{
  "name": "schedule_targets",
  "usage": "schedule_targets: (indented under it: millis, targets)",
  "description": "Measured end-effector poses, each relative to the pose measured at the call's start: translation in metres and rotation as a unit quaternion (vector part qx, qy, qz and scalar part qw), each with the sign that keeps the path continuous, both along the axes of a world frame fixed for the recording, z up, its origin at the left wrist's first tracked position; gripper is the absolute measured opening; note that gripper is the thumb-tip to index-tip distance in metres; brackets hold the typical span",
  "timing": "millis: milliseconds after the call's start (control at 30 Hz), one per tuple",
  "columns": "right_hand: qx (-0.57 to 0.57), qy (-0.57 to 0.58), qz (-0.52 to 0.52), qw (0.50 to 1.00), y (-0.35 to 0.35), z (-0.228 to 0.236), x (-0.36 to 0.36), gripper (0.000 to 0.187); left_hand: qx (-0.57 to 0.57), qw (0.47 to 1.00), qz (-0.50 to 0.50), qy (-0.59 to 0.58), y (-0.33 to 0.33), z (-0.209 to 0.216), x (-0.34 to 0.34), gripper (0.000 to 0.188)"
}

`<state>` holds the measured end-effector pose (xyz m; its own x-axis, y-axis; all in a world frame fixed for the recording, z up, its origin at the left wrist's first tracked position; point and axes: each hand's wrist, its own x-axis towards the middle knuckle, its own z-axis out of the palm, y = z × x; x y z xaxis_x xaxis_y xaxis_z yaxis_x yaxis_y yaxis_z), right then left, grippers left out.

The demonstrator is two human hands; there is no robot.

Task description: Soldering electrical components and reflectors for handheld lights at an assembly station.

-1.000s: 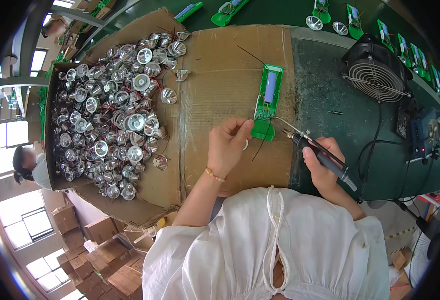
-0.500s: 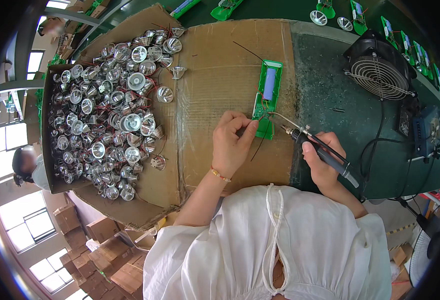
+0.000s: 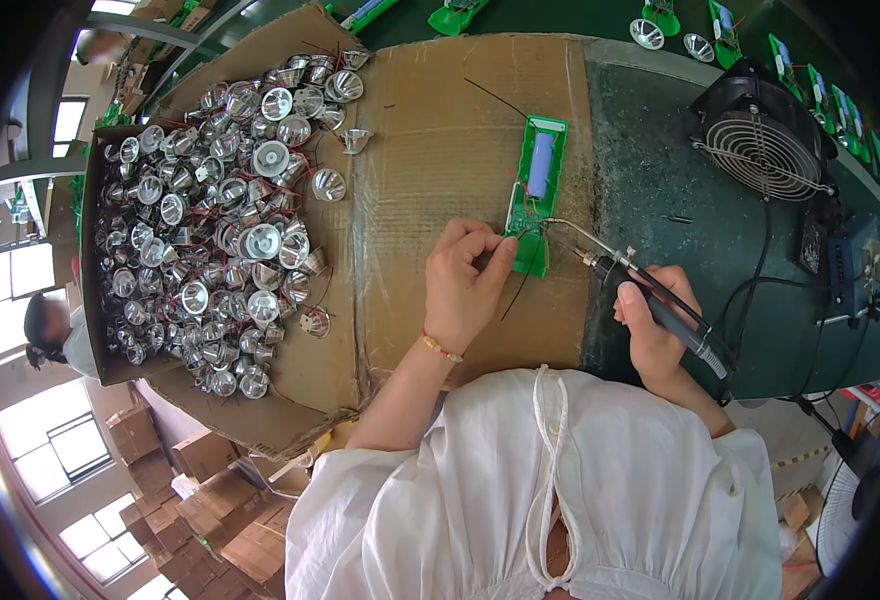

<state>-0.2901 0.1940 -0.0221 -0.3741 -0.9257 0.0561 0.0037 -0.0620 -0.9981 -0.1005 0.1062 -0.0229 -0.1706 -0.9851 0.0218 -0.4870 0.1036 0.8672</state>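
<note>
While wire (image 3: pixel 524 232) is pinched by left hand (image 3: pixel 463 280), iron (image 3: pixel 676 326) by right hand (image 3: pixel 657 340), case (image 3: pixel 544 205) (presumably light, stiff) is best gripped by its rim.

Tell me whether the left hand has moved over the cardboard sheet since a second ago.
Yes: judged against the cardboard sheet, the left hand has shifted slightly right, closer to the green case.
</note>
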Motion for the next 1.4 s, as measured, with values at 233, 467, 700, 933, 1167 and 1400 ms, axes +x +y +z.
schedule_targets:
  millis: [233,467,700,933,1167,1400]
  targets:
    - [-0.003,0.050,0.010,0.999,-0.003,-0.001,0.000,0.016,0.001,1.000,-0.005,0.004,0.000,0.000,0.000,0.012]
    - [0.008,-0.019,-0.007,1.000,0.000,-0.001,0.002,0.016,-0.009,1.000,0.001,0.010,0.000,-0.002,-0.001,0.010]
    - [0.010,-0.005,0.000,1.000,0.001,-0.001,-0.002,0.016,0.013,1.000,0.003,0.011,-0.001,0.002,-0.002,0.011]
    - [-0.005,-0.004,0.001,1.000,0.002,-0.004,-0.003,0.016,-0.015,1.000,-0.023,-0.002,-0.001,-0.003,0.001,0.011]
    - [-0.013,-0.001,0.011,1.000,-0.002,-0.003,0.001,0.014,0.038,0.999,0.026,0.025,-0.003,0.001,-0.006,0.017]
    - [0.002,-0.015,-0.006,1.000,-0.010,-0.006,0.007,0.015,0.043,0.999,0.017,-0.013,-0.008,0.006,-0.006,0.018]
